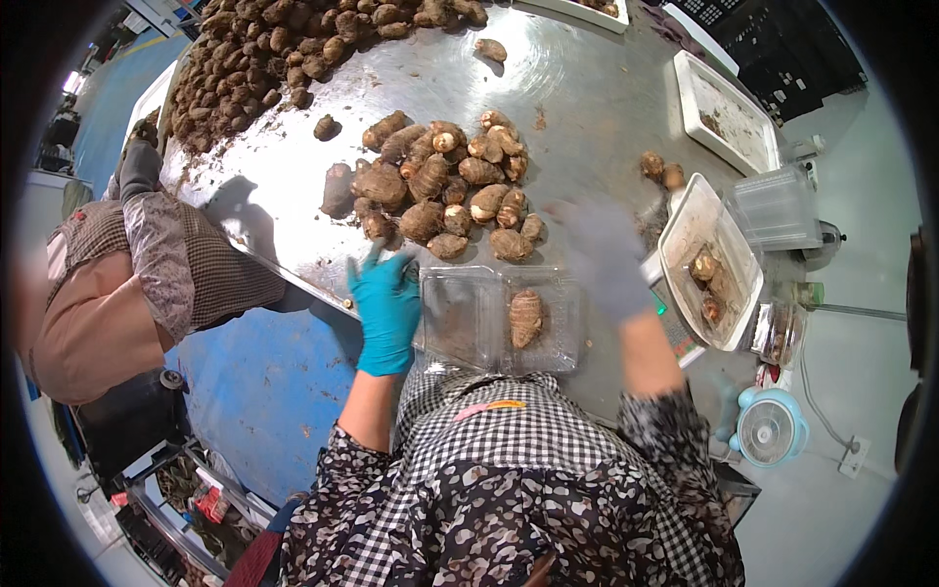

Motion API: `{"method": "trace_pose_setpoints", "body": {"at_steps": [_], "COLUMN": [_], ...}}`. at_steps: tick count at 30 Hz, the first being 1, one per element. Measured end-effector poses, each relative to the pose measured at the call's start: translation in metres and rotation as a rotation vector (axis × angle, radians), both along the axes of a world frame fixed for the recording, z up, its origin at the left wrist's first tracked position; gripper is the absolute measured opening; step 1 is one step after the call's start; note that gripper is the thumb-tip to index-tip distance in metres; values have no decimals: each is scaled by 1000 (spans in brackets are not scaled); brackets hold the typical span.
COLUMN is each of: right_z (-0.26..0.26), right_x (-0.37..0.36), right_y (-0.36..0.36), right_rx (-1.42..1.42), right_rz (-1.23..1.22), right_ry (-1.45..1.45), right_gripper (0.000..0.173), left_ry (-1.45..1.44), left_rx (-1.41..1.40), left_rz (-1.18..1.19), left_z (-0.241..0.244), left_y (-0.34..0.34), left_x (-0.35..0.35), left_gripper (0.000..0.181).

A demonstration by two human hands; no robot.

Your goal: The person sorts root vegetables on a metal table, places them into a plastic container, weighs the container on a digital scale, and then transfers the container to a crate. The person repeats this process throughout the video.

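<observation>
An open clear plastic clamshell box (461, 312) lies at the table edge before me, with one taro corm (525, 318) in its right half. My left hand (385, 308), in a teal glove, is beside the box's left side. Its fingers are apart, pointing at the near edge of a pile of taro corms (429, 180), and nothing shows in them. My right hand (605, 253), in a grey glove, is blurred above the table right of the pile. Whether it holds anything is not clear.
A white tray (671, 249) with corms rests on a digital scale (686, 346) at right. Behind it stand clear plastic boxes (776, 205) and another white tray (726, 110). A large taro heap (242, 73) covers the far left. A co-worker (117, 271) stands left; a blue fan (768, 427) is at right.
</observation>
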State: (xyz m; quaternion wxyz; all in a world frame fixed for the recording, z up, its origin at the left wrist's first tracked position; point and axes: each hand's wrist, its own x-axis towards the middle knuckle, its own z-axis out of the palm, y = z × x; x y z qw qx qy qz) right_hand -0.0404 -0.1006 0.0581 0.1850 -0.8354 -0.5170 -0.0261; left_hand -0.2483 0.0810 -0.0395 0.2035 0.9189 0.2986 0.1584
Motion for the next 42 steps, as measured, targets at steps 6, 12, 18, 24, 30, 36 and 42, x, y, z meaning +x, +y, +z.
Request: {"method": "trace_pose_setpoints", "body": {"at_steps": [6, 12, 18, 24, 30, 36, 42], "right_z": [-108, -84, -18, -18, -10, -14, -26], "right_x": [24, 27, -12, -35, -55, -56, -45], "right_y": [95, 79, 33, -42, -67, -73, -106], "right_rx": [-470, -178, -195, 496, 415, 288, 482], "right_rz": [73, -165, 71, -339, -265, -238, -368], "right_ry": [-155, 473, 387, 832, 642, 696, 879], "right_gripper": [25, 46, 47, 20, 20, 39, 32], "left_ry": [-54, -388, -535, -446, -312, -287, -199], "left_rx": [-26, -861, -1574, -2601, -2879, -2560, -2451], "left_rz": [89, 50, -192, -139, -156, -134, -276], "left_z": [33, 3, 29, 1, 4, 21, 6], "left_y": [-7, 3, -31, -51, -87, -113, -114], "left_x": [23, 20, 78, 81, 75, 68, 60], "left_gripper": [68, 51, 80, 49, 50, 50, 48]}}
